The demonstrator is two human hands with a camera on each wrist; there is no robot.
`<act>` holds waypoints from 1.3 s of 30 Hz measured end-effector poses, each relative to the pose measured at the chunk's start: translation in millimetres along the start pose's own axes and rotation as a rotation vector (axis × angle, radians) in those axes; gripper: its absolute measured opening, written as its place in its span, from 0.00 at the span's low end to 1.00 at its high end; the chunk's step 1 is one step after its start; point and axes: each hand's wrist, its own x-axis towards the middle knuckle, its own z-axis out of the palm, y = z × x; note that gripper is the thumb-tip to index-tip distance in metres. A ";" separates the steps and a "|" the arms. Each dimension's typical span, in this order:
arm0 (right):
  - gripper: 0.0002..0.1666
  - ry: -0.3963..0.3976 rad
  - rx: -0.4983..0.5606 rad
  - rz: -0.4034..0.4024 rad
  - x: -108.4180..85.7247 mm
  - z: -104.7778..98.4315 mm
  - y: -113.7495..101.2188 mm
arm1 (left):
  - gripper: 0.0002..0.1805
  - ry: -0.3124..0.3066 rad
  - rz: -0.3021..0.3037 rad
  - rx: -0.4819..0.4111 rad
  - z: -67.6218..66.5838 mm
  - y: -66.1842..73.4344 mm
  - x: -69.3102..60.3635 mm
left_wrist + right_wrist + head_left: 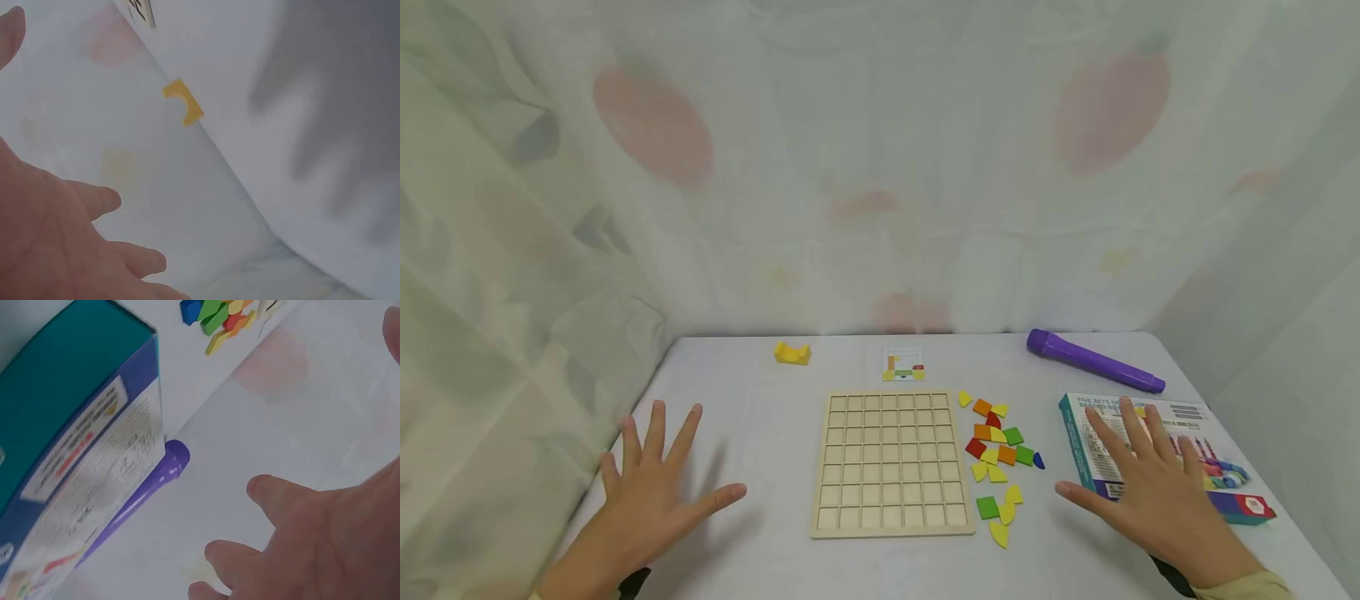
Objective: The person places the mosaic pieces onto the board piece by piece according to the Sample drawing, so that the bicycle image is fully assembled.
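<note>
Left hand [643,492] spread above bench [767,433], left of gridded board [892,462]. Right hand [1153,500] spread over box [1213,454], probably not touching. Colored pieces [1007,455] just right of board; purple stick [1093,361] behind box.

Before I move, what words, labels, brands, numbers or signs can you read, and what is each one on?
"FIVE SETS": on the box, top line; what follows is unclear.
Too small or blurred to read: the box's white label and all its other print.
No lettering discernible on the pattern card.
</note>
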 end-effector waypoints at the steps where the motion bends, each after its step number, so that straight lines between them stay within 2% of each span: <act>1: 0.71 0.003 0.007 -0.010 1.5 0.8 -1.7 | 0.70 -0.007 0.005 -0.022 2.3 2.5 1.0; 6: 0.73 0.020 0.055 -0.067 11.1 3.5 -15.2 | 0.67 -0.044 0.035 -0.135 15.3 24.0 12.5; 11: 0.71 0.035 0.119 -0.129 22.6 5.2 -37.4 | 0.62 -0.047 0.076 -0.215 30.5 51.3 23.5; 15: 0.61 0.027 0.209 -0.152 31.8 8.1 -53.2 | 0.60 -0.063 0.101 -0.281 44.7 70.4 30.2; 19: 0.46 0.025 0.291 -0.158 39.8 12.9 -65.5 | 0.57 -0.068 0.109 -0.339 51.7 86.3 36.4; 23: 0.35 0.020 0.313 -0.157 45.8 19.0 -71.7 | 0.54 -0.075 0.082 -0.364 54.4 99.5 43.4; 32: 0.22 -0.128 0.318 -0.092 56.4 30.1 -74.6 | 0.42 -0.125 -0.061 -0.446 58.9 115.8 57.2; 39: 0.15 -0.137 0.293 -0.070 59.0 38.0 -73.2 | 0.31 -0.108 -0.053 -0.414 61.9 119.7 61.5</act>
